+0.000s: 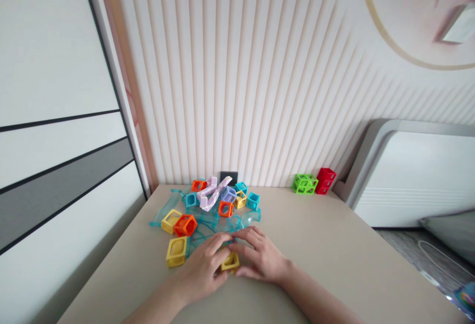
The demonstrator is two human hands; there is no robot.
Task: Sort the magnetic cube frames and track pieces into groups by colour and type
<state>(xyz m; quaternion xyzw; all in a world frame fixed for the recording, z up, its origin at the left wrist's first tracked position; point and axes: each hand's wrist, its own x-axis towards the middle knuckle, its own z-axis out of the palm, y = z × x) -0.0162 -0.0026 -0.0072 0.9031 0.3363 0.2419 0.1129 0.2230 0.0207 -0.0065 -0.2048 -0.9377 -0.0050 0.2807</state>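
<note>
Near the front of the beige tabletop, my left hand (208, 263) and my right hand (261, 255) close in from both sides on a yellow cube frame (230, 261). Fingers of both hands touch it, and they partly cover it. Just beyond my fingertips lie clear teal plastic pieces (213, 219). Left of my left hand are another yellow cube (176, 252), an orange cube (185, 225) and a yellow cube (171, 220) beside it. Lilac pieces (212, 196) rest on the pile, among small orange, teal, yellow and purple cubes.
Against the ribbed wall, green cubes (305, 184) and a stack of red cubes (326, 181) stand at the table's (319, 235) back right. A small black object (229, 178) is behind the pile. A white cabinet is at left, a padded headboard (426, 180) at right.
</note>
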